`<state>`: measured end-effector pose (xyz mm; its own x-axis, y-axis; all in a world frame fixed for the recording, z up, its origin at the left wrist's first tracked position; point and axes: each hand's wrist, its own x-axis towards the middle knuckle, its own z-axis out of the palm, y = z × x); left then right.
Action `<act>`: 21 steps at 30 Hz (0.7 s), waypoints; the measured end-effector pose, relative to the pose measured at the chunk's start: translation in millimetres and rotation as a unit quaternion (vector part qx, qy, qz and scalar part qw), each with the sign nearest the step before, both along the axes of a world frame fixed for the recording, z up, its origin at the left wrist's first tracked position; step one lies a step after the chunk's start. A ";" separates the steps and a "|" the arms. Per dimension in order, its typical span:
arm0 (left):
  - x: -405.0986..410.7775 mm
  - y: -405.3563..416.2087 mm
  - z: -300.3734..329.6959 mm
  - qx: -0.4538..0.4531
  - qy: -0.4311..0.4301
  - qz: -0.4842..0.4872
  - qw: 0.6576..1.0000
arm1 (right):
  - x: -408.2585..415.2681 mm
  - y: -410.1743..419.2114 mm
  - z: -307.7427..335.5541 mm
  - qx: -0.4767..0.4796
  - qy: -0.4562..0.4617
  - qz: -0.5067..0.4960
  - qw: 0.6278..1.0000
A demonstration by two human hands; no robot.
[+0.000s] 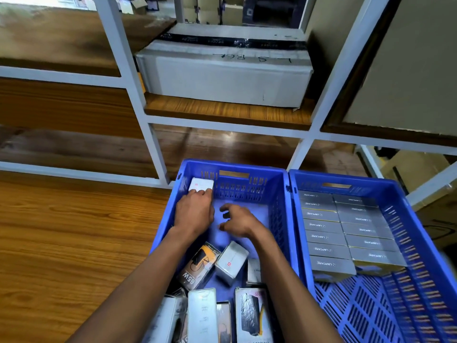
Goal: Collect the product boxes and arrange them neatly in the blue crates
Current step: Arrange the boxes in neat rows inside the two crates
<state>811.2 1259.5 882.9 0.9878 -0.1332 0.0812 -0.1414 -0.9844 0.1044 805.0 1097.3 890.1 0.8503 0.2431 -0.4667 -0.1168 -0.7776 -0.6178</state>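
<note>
Evidently left hand (194,214) fingers (201,193) press white box (201,184).

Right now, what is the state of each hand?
Left hand: fingers rest on the white box in the crate's far corner.
Right hand: open, holding nothing.

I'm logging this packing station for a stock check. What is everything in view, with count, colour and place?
Left blue crate: one, blue, on the floor in front of the shelves.
Right blue crate: one, blue, touching the left crate's right side.
White box: one, white, far left corner of the left crate.
Loose product boxes: several, white, grey and black, jumbled at the left crate's near end.
Dark boxes: about fourteen, dark grey, two neat rows in the right crate.
Carton: one, grey-white, on the shelf.
Shelf frame: white.
Left hand: touches the white box.
Right hand: hovers inside the left crate, fingers loosely curled, holding nothing.
</note>
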 end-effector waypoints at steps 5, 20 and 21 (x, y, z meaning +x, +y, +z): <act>-11.5 -3.6 -2.4 -0.068 0.089 -0.015 0.994 | -31.0 -3.3 17.2 -0.153 0.049 0.134 0.978; -51.8 2.2 9.3 -0.403 0.203 0.029 0.892 | -44.2 -36.2 22.8 0.217 -0.022 -0.092 0.972; -52.9 1.6 11.8 -0.439 0.215 0.039 0.871 | -43.6 -37.8 23.1 0.271 -0.023 -0.107 0.956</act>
<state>758.3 1261.2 894.7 0.9551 -0.1383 -0.2621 0.1603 -0.5029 0.8494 761.4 1059.4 913.2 0.9245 0.2572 -0.2814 -0.1996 -0.3025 -0.9320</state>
